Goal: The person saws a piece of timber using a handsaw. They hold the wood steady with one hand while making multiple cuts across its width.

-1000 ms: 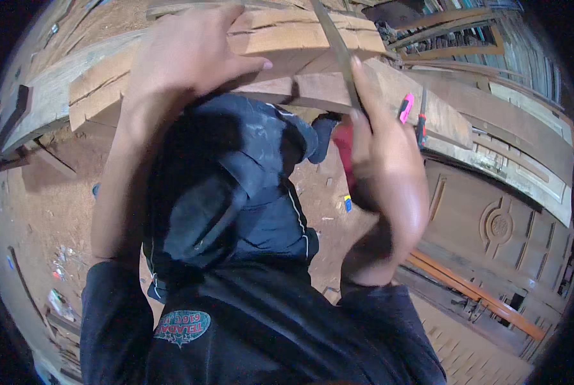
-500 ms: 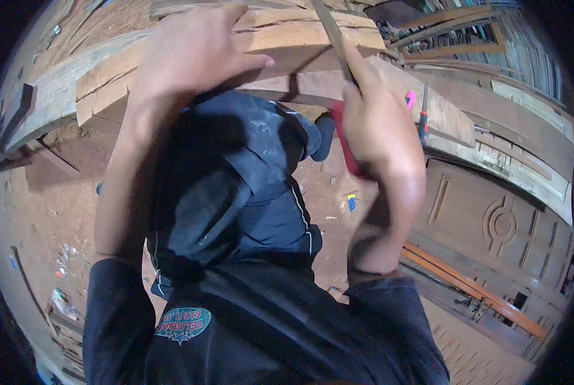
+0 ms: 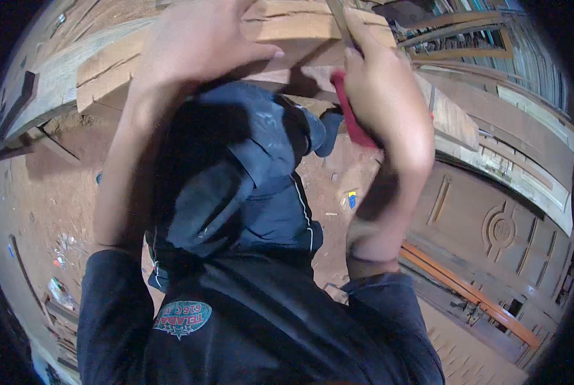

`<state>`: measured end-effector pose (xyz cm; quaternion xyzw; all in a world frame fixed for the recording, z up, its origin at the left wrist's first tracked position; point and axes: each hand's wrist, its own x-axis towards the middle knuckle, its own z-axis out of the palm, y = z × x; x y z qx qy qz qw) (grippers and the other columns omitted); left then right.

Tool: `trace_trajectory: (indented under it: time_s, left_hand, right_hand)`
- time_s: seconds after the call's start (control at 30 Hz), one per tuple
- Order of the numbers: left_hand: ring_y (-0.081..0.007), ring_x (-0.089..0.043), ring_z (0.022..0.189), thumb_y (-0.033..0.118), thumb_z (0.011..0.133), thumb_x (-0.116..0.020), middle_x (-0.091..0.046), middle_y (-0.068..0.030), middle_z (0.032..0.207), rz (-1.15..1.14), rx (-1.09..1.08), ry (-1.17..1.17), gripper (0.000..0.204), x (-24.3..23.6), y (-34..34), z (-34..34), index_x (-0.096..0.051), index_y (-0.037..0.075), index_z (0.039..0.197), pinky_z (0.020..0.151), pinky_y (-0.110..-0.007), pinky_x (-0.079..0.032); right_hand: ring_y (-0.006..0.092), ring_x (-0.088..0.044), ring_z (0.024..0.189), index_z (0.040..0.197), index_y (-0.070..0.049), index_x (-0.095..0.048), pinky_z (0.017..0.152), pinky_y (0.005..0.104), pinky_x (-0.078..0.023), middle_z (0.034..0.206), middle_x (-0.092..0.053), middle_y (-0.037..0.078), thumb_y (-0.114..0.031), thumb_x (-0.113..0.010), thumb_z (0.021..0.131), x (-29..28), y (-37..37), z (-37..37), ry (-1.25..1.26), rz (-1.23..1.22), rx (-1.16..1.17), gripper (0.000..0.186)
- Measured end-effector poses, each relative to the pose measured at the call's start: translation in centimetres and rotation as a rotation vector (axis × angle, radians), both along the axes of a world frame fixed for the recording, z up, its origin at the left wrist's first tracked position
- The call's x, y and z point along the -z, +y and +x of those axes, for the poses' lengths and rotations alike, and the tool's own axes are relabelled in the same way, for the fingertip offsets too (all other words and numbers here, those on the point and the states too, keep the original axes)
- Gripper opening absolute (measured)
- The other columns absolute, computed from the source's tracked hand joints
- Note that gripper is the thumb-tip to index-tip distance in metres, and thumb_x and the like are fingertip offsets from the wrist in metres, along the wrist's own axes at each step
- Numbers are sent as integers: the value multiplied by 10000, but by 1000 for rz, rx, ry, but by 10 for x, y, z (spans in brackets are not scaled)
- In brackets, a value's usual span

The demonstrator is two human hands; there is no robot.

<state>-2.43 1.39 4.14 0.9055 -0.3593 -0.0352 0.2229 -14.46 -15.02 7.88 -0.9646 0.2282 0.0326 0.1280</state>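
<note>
My left hand [image 3: 197, 48] grips a cracked, pale wooden block [image 3: 104, 80] at the top of the view, thumb along its near side and fingertips out of frame. My right hand [image 3: 383, 99] is closed on a red-handled hand saw [image 3: 354, 122], index finger along its narrow blade [image 3: 337, 18], which runs up across the block and out of frame. The cutting edge is hidden. A slim tool [image 3: 432, 96] behind my right hand lies on a plank [image 3: 457, 119], mostly covered. My dark-clothed legs [image 3: 248, 160] are below the block.
Stacked boards [image 3: 518, 64] and a frame fill the upper right. A carved wooden door panel [image 3: 466, 218] lies at right beside an orange rail [image 3: 466, 289]. Scraps [image 3: 62, 250] and a small blue-yellow item [image 3: 352, 199] lie on the dirt floor. A dark bar [image 3: 20, 102] crosses the left plank.
My right hand and the saw have moved upward and away from me along the blade's line. My left hand has shifted slightly up and right. The pink tool on the plank is now hidden.
</note>
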Motion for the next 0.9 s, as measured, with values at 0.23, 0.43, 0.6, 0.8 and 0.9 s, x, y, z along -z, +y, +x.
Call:
trace_trajectory:
  time_s: [0.23, 0.43, 0.6, 0.8, 0.9]
  left_hand:
    - [-425, -700, 990, 508, 795, -774, -728, -272, 1027, 79, -54, 22, 716, 13, -7, 11, -634, 39, 1317, 888, -497, -549]
    - [-420, -699, 996, 501, 780, -793, -728, -270, 1014, 16, -40, -17, 714, 10, -6, 5, -638, 23, 1287, 891, -494, -546]
    - [-403, -684, 1084, 545, 775, -798, -718, -243, 1124, -5, -6, -23, 763, 38, -3, 21, -630, 24, 1306, 945, -487, -537]
    - [-424, -652, 1168, 595, 775, -786, -693, -240, 1236, 5, 52, -51, 809, 40, -9, 27, -617, 62, 1360, 988, -503, -525]
    - [-448, -678, 1092, 577, 780, -788, -712, -249, 1178, -15, 46, -35, 772, 49, -6, 31, -631, 84, 1353, 919, -514, -548]
  right_hand:
    - [485, -572, 1235, 1537, -164, -473, 1053, 482, -460, 1334, -611, 290, -153, -513, 995, 7, 4, -44, 47, -24, 55, 544]
    - [502, -610, 1139, 1522, -148, -495, 986, 512, -480, 1192, -650, 337, -131, -485, 981, 16, -13, -2, -100, -25, -62, 542]
    - [514, -606, 1115, 1534, -153, -473, 980, 535, -468, 1180, -624, 365, -127, -480, 981, 13, -3, -4, -9, 9, 10, 553]
    - [509, -589, 1173, 1568, -227, -429, 1015, 515, -469, 1239, -623, 349, -126, -489, 975, -2, 15, -38, 187, 131, 351, 605]
    - [509, -585, 1181, 1571, -224, -424, 1028, 507, -469, 1262, -621, 341, -124, -494, 968, 17, -12, 2, -19, 80, 84, 616]
